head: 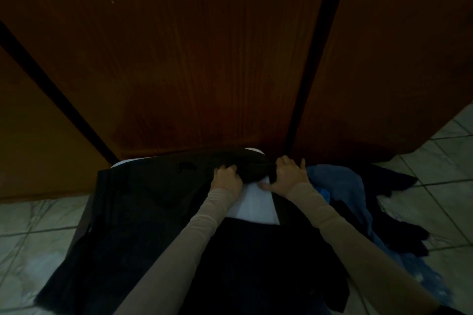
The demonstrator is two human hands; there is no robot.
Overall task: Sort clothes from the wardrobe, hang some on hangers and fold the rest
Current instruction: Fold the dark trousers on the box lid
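Both hands clench a bunched black garment (245, 166) at the far edge of a white surface (256, 204): left hand (226, 178) and right hand (288, 174) each hold a firm grip. More dark clothes (143, 212) spread left and near; blue clothing (340, 184) lies right, before closed wooden wardrobe doors (204, 59).

A dim room in a home, likely a bedroom: tall dark-brown wooden wardrobe doors (204, 54) fill the far side, rising from a pale tiled floor (435, 202) with dark grout lines. Near them, dark garments (143, 207) and a blue garment (343, 186) lie heaped over a white surface (256, 204).
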